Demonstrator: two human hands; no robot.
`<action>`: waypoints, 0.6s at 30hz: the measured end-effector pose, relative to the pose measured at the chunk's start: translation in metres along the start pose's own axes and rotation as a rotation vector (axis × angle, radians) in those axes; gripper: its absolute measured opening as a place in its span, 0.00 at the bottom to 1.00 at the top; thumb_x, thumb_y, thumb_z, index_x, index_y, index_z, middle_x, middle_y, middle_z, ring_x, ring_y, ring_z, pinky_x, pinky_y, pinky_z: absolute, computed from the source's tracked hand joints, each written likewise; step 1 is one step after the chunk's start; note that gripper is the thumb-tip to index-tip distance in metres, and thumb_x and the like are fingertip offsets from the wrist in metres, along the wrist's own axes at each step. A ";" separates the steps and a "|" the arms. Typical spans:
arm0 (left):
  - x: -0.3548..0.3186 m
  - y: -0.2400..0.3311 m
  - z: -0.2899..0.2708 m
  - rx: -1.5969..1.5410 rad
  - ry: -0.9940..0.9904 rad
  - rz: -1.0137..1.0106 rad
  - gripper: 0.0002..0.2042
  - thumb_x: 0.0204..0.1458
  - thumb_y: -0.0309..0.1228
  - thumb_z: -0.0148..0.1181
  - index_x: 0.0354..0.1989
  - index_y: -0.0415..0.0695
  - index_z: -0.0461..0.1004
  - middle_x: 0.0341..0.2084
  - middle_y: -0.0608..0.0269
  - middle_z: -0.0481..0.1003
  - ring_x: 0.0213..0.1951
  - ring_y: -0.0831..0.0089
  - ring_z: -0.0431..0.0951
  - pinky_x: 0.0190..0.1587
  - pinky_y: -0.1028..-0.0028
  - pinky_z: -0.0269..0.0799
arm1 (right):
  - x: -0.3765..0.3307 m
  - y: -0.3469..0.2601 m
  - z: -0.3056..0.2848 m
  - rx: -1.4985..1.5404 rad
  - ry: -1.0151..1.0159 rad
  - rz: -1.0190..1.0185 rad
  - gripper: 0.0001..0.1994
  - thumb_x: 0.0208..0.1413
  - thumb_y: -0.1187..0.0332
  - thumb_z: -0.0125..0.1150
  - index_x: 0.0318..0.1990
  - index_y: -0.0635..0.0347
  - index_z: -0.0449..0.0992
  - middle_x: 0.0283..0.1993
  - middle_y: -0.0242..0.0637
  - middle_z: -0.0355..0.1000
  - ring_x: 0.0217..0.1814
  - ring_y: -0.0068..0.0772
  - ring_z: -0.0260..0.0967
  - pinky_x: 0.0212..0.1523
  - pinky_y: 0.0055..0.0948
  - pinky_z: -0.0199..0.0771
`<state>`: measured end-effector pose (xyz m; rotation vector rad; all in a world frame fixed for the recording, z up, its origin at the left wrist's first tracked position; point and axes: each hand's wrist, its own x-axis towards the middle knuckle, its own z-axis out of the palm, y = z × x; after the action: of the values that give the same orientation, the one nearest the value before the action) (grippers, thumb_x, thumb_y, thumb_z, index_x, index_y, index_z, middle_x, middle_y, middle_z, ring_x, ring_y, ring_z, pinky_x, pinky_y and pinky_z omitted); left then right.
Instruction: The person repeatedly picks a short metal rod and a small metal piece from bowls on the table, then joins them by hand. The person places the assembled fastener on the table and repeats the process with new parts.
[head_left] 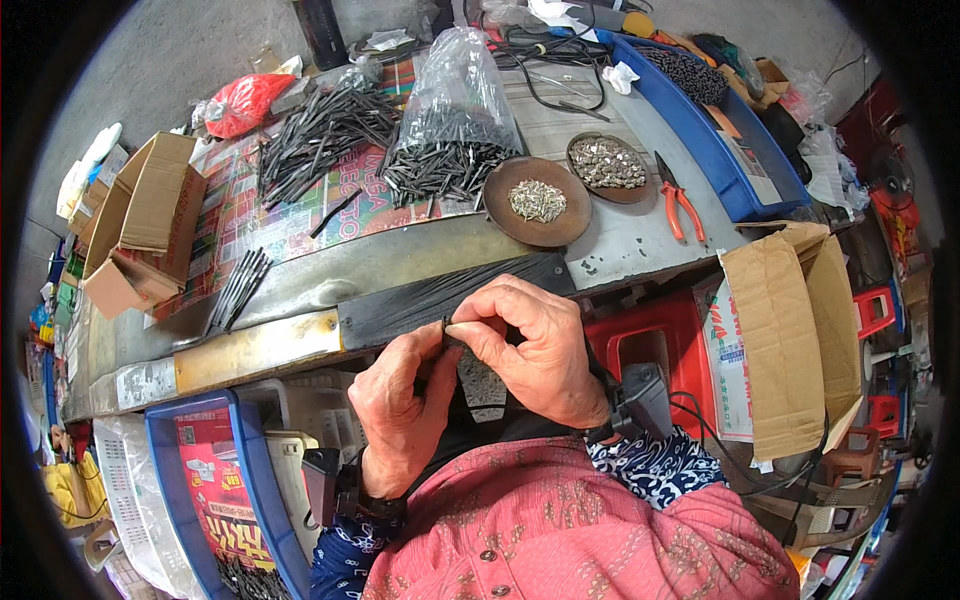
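Note:
My left hand (405,400) and my right hand (525,345) meet just in front of the table's near edge, fingertips pinched together. Between them shows the tip of a small dark piece (447,322); most of it is hidden by the fingers, and its kind is unclear. Beyond my hands, a brown round dish (497,205) holds small silvery metal pieces (538,201). A second dish beside it carries more silvery bits (607,162). Red-handled pliers (681,205) lie with jaws apart to the right. A small row of thin dark sticks (240,285) rests at left.
A heap of black sticks (325,140) and a clear plastic bag (462,85) of shorter black pieces cover the table's far side. Cardboard boxes stand left (160,200) and right (775,340). Blue trays (735,180) flank the table; a red stool (640,325) is below.

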<state>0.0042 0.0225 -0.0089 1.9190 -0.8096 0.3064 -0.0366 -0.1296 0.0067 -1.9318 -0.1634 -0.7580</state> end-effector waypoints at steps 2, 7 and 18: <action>0.001 0.000 0.001 0.029 0.009 0.042 0.12 0.44 0.18 0.67 0.38 0.38 0.76 0.29 0.55 0.79 0.28 0.61 0.81 0.30 0.72 0.76 | 0.000 0.000 -0.001 0.021 -0.002 0.027 0.05 0.49 0.78 0.67 0.33 0.65 0.76 0.31 0.36 0.74 0.27 0.24 0.69 0.27 0.23 0.69; 0.004 0.002 0.004 0.135 0.060 0.149 0.12 0.43 0.16 0.66 0.38 0.36 0.76 0.28 0.54 0.78 0.28 0.61 0.81 0.30 0.71 0.76 | 0.001 -0.001 0.000 -0.069 0.032 -0.053 0.05 0.50 0.79 0.66 0.34 0.65 0.75 0.30 0.36 0.73 0.26 0.24 0.68 0.27 0.22 0.68; 0.002 -0.004 0.004 0.021 0.021 0.055 0.11 0.45 0.19 0.66 0.38 0.39 0.76 0.28 0.57 0.78 0.25 0.65 0.80 0.28 0.74 0.75 | 0.001 0.004 0.002 -0.098 0.036 -0.107 0.08 0.48 0.79 0.66 0.34 0.62 0.73 0.30 0.37 0.73 0.27 0.33 0.71 0.27 0.27 0.71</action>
<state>0.0075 0.0191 -0.0124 1.9122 -0.8489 0.3689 -0.0337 -0.1301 0.0038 -2.0135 -0.2121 -0.8851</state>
